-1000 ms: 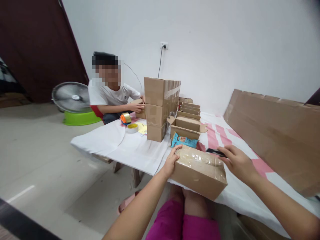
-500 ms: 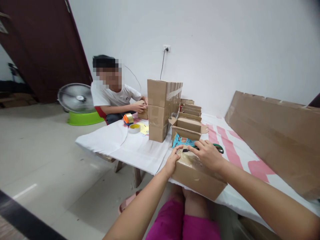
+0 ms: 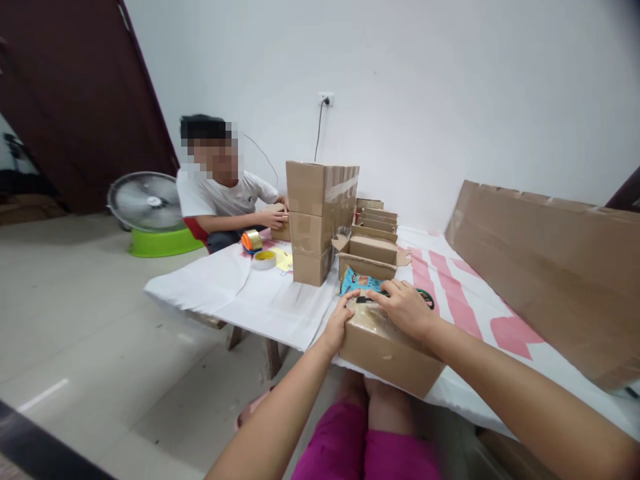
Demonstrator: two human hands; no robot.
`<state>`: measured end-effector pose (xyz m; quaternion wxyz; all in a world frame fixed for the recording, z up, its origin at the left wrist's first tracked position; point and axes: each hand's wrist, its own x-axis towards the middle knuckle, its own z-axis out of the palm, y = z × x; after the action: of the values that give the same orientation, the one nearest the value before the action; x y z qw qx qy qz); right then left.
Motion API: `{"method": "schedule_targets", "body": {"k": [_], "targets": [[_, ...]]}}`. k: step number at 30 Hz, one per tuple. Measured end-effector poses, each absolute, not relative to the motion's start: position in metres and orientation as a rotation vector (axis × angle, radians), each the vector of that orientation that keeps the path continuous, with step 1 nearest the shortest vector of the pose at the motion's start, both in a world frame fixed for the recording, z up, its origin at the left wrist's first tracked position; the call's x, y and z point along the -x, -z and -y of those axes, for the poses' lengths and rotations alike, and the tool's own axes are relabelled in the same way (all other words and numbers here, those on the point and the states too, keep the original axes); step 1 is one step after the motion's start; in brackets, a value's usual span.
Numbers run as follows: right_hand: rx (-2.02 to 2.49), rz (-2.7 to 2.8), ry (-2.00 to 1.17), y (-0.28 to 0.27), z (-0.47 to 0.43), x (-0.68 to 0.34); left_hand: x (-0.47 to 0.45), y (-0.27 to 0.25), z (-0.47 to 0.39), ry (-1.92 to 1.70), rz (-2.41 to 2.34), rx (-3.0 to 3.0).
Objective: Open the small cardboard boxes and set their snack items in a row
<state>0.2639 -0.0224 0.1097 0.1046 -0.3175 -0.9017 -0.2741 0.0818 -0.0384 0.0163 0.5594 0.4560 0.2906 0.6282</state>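
Observation:
A closed cardboard box (image 3: 387, 357) lies tilted at the table's near edge, with shiny clear tape on its top. My left hand (image 3: 340, 323) grips its left end, fingers over the top edge. My right hand (image 3: 407, 308) rests over the box's far top edge with fingers bent, its index finger stretched toward a small black piece (image 3: 367, 300) on the box. What is under the right palm is hidden. A dark green loop, like a scissor handle (image 3: 426, 298), shows just behind that hand. A blue snack packet (image 3: 361, 283) lies beyond the box.
Taped boxes (image 3: 306, 223) stand stacked three high mid-table. Open boxes (image 3: 373, 257) line up beside them. A tape dispenser (image 3: 251, 241) and a tape roll (image 3: 265, 259) lie left. A person (image 3: 227, 200) handles another box there. A large cardboard sheet (image 3: 545, 273) stands right; a fan (image 3: 150, 201) stands behind.
The whole view has shifted slightly, so most things appear a little further left. Both hands stay at the box, with only slight movement of the right hand.

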Motion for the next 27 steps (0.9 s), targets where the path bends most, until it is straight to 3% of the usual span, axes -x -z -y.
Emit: {"method": "schedule_targets", "body": {"k": [14, 27], "targets": [[0.917, 2.749, 0.829, -0.123, 0.031, -0.297, -0.082, -0.006, 0.031, -1.433, -0.686, -1.068], [0.981, 2.678, 0.729, -0.11, 0.022, -0.257, -0.081, -0.016, 0.038, -1.48, -0.692, -1.119]]}}
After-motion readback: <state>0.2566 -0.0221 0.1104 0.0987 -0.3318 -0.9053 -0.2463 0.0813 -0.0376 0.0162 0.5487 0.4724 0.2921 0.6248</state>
